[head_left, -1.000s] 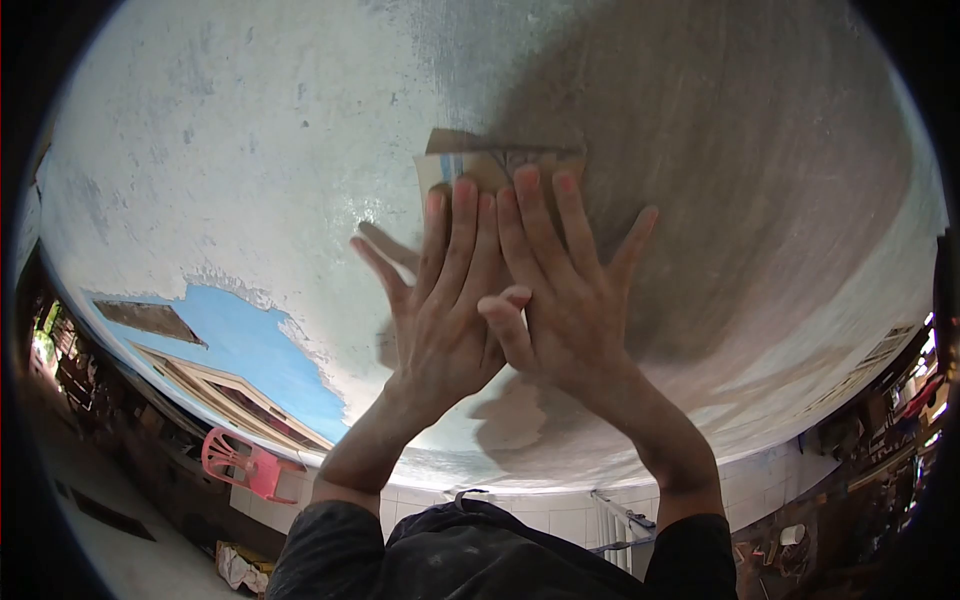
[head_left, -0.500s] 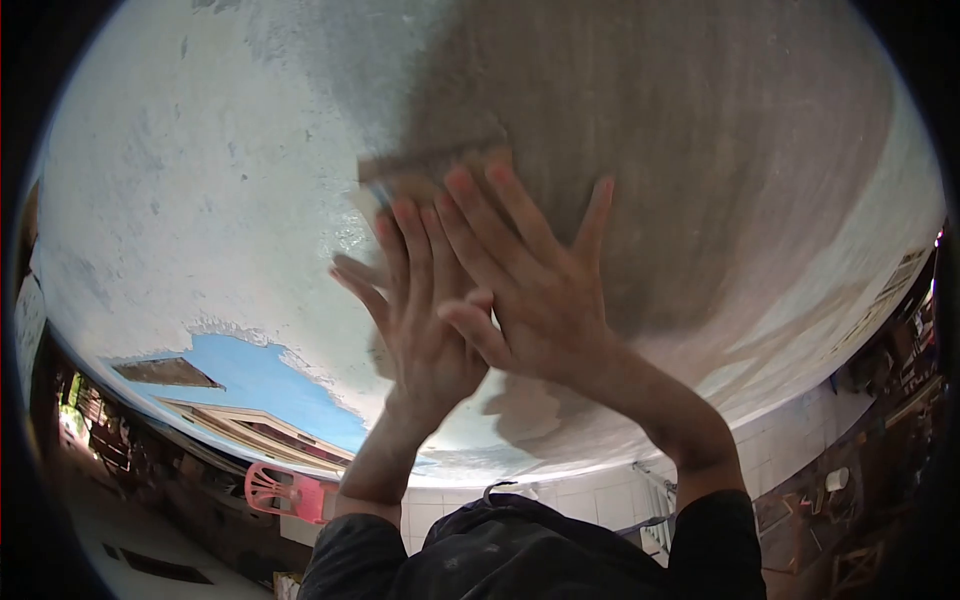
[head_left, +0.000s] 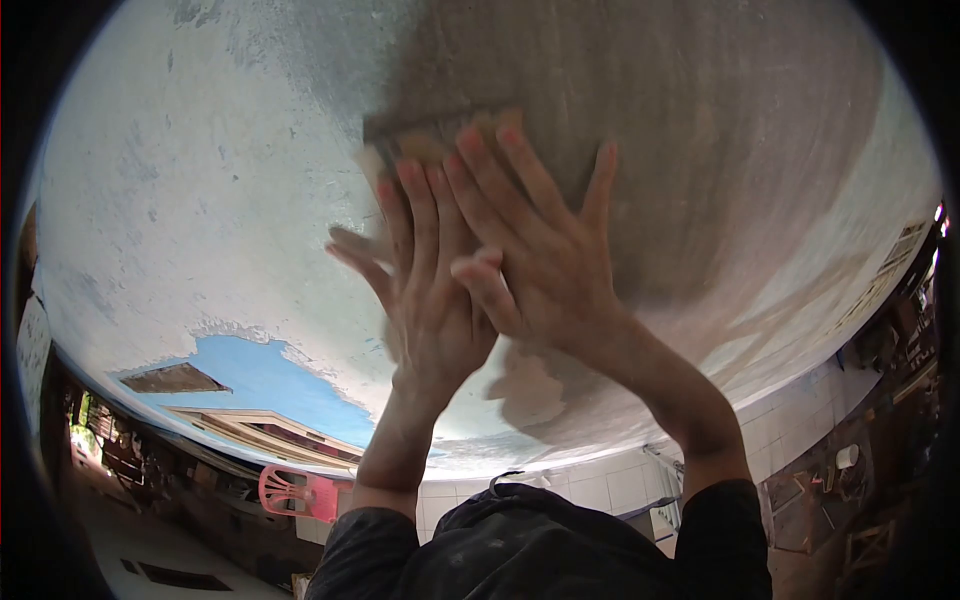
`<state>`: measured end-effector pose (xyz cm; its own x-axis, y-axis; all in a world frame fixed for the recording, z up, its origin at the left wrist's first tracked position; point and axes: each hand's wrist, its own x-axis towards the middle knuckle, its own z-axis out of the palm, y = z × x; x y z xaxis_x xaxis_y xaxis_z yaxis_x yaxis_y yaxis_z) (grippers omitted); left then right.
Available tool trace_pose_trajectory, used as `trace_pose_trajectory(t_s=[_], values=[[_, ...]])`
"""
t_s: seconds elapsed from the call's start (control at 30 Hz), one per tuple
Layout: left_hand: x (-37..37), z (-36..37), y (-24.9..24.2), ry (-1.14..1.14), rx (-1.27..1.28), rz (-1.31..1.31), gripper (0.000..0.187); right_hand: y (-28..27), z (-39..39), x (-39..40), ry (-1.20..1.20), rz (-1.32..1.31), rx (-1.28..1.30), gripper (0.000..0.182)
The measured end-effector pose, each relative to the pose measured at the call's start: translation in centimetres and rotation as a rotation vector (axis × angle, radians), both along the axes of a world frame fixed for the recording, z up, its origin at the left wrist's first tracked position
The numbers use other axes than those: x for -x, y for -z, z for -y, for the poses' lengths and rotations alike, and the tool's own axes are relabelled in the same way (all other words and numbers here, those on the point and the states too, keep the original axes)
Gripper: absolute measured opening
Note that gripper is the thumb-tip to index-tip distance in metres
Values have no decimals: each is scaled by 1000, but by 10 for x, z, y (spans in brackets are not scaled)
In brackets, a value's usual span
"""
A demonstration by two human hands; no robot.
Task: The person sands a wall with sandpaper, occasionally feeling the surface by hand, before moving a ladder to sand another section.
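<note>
A broad flat scraper-like tool [head_left: 392, 130] lies against the pale wall surface [head_left: 220, 190], its straight dark edge uppermost. My left hand [head_left: 430, 300] lies on it with fingers stretched upward and the little finger out to the side; its thumb is hidden. Overlapping it, my right hand [head_left: 555, 270] is spread flat, fingertips pressing near the tool's upper edge and thumb bent across the left hand. Most of the tool is covered by the hands, so its grip cannot be seen. A darker grey-brown coating or shadow [head_left: 690, 130] spreads above and right.
Bright blue paint [head_left: 250, 370] with a ragged edge shows at lower left. Below are a pink plastic chair [head_left: 318, 497], white floor tiles [head_left: 590, 488] and a cluttered area with wooden frames [head_left: 870, 550] at lower right.
Both hands and the flat tool have slid a short way up the surface together. Their overlapping pose is the same.
</note>
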<state>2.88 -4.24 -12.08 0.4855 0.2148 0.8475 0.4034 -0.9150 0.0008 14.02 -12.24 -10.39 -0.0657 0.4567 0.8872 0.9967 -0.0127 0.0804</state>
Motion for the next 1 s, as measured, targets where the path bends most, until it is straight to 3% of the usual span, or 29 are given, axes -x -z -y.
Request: trace_pose_trajectory(t_s=[0.1,0.3,0.47,0.63,0.83,0.9,1.0], values=[[-1,-1,-4,24,17,-20,65,-10,-2,-2,1,-11,-36,61],[-7,6,25,6,11,-19,65,26,7,-7,27,-28,30,60],[-20,6,-13,67,-16,26,63,-14,10,-16,84,16,-44,60],[-20,13,29,18,-42,-70,61,30,19,-20,59,-63,43,60],[-41,21,-31,6,-126,-6,58,-12,21,-36,95,-31,-56,59],[-38,22,-24,1,-107,-59,60,-11,21,-37,81,-47,-70,59],[-33,26,21,63,-17,-131,61,37,26,-33,91,-81,-34,59]])
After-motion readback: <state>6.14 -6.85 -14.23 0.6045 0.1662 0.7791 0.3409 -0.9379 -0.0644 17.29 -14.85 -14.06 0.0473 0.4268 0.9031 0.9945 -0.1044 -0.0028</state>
